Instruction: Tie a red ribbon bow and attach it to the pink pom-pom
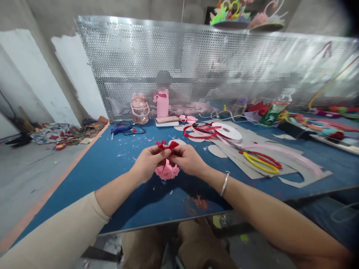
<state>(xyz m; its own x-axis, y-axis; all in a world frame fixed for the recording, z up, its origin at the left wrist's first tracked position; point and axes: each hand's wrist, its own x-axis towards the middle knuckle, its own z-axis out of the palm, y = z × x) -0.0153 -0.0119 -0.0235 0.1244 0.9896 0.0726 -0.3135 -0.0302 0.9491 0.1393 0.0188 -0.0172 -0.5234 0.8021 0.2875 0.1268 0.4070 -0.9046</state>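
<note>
A small red ribbon bow (171, 147) is pinched between my two hands, its loops sticking up above the fingers. My left hand (148, 161) grips it from the left, thumb pressed towards the middle. From the other side my right hand (187, 158) has its fingers closed on the same ribbon. A red tail hangs down between the hands. Just below them lies a round, ruffled pink piece (167, 172), partly covered by my fingers. Behind the hands, a pale disc (179, 142) rests on the table.
Scissors with red and yellow handles (262, 163) lie on grey cardboard (252, 172) at the right. A ribbon spool (228, 131) and red ribbon (190, 133) are behind. A blue glue gun (120, 128) lies back left. A clear pink bottle (140, 108) stands by the perforated metal screen (190, 56).
</note>
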